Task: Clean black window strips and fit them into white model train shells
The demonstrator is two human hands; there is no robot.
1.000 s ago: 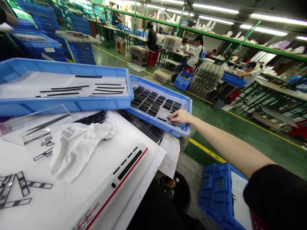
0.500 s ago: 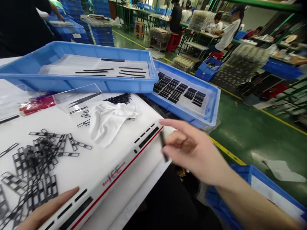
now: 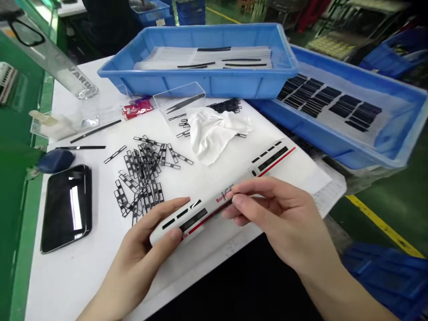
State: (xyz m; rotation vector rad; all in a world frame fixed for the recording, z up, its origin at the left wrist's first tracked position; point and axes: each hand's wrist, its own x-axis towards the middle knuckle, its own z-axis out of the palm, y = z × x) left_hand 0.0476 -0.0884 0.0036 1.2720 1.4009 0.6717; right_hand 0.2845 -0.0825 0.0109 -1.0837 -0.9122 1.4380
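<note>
My left hand grips a white model high-speed train, which has a red stripe and black windows, and lifts it slightly off the white work surface. My right hand pinches at the train's middle, where a thin dark strip shows, mostly hidden by the fingers. Left of the hands lies a heap of black lattice-like frame pieces. A crumpled white cloth lies beyond them, beside a clear acrylic box holding black tweezers.
Two blue plastic trays hold black strips and rows of dark pieces at the back. A black smartphone and blue pouch lie left. A printed paper sticks out right; a blue crate sits lower right.
The view has swung left and down. My left hand has lifted the train off the surface, and my right hand has moved onto it, bringing the dark strip against its side.
</note>
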